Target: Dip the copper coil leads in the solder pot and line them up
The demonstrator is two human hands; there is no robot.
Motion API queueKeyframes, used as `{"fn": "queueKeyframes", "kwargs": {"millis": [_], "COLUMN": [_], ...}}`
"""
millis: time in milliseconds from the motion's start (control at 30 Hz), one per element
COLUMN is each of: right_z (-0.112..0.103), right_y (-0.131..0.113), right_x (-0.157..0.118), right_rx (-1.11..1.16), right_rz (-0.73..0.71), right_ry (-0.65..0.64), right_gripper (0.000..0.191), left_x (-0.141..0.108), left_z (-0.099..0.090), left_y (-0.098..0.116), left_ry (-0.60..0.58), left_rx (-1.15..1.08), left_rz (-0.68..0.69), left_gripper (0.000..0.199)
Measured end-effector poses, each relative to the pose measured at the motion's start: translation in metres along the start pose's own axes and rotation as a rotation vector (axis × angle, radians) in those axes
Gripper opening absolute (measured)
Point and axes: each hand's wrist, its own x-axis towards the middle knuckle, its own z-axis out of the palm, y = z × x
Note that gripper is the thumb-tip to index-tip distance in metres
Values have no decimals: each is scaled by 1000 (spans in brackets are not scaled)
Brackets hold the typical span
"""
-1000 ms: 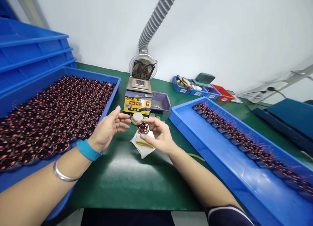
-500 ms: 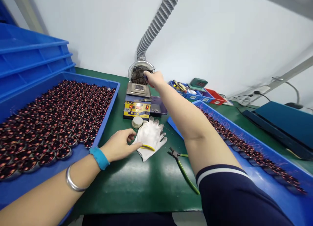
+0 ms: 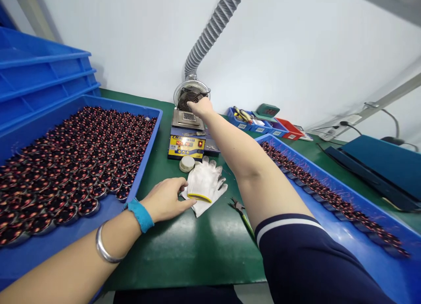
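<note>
My left hand [image 3: 169, 199] hovers at the near left edge of the white gloves [image 3: 204, 181], fingers apart and holding nothing. Stretched far forward, my right hand [image 3: 201, 107] is just in front of the round fan grille [image 3: 190, 96], above the right side of the metal hot plate [image 3: 180, 119]; its fingers look bent, and what they touch or hold is too small to tell. Below the plate stands a yellow control box [image 3: 186, 147] with a lit red display. A round pale tin [image 3: 187, 163] lies between the box and the gloves.
On the left a blue tray [image 3: 144, 159] holds many round dark parts with coppery wires. Another blue tray [image 3: 345, 247] is at the right. Pliers [image 3: 245, 218] lie partly under my right arm. Small bins [image 3: 259, 129] and a grey hose [image 3: 213, 32] are at the back.
My right hand has shifted slightly left and down at the grille. My left hand has moved a little to the right, and my right forearm now covers more of the pliers.
</note>
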Motion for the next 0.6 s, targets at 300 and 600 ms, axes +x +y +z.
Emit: {"fn": "queueKeyframes", "kwargs": {"millis": [300, 600], "right_z": [0, -1], "right_y": [-1, 3], "right_x": [-2, 2], "right_rx": [-37, -12], "right_rz": [89, 89], "right_ry": [43, 33], "right_gripper": [36, 42], "left_x": [-1, -1], "left_z": [1, 1], "left_y": [0, 1], "left_ry": [-15, -35], "left_rx": [29, 45], "left_rz": [13, 7], "left_gripper": [40, 41]}}
